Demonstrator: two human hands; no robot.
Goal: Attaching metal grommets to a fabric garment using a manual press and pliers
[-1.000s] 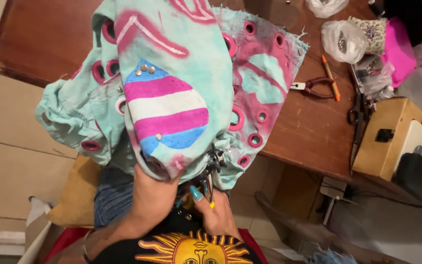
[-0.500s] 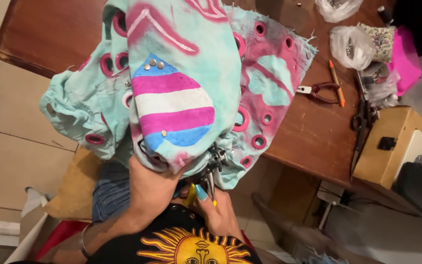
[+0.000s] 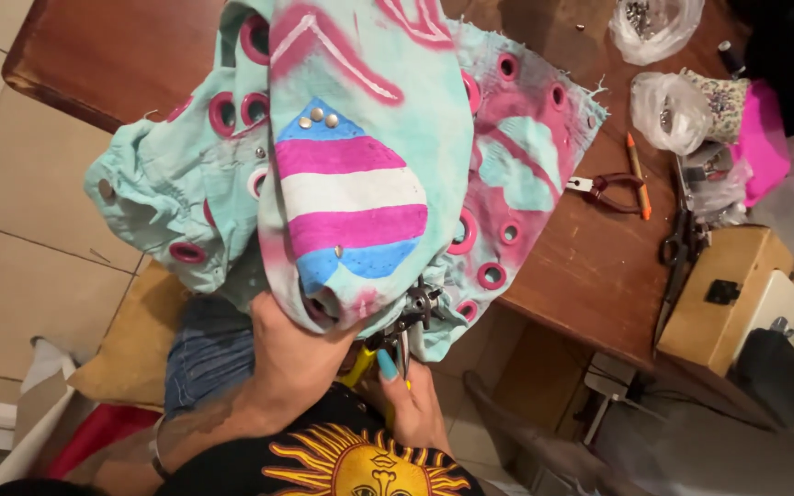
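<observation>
A mint-green garment (image 3: pixel 369 174) with pink-ringed holes and a blue, pink and white striped patch studded with metal rivets hangs over the near edge of a wooden table (image 3: pixel 590 266). My left hand (image 3: pixel 296 354) grips the garment's lower edge from beneath. My right hand (image 3: pixel 411 400) holds yellow-handled punch pliers (image 3: pixel 406 326), whose metal head sits against the fabric's hem.
Red-handled pliers (image 3: pixel 608 188), an orange pen (image 3: pixel 638 174) and black scissors (image 3: pixel 677 253) lie on the table to the right. Plastic bags of small metal parts (image 3: pixel 663 110) and pink cloth (image 3: pixel 765 147) sit at the far right. A wooden box (image 3: pixel 728 294) stands lower right.
The view has shifted slightly; the garment and both hands keep the same hold at the hem.
</observation>
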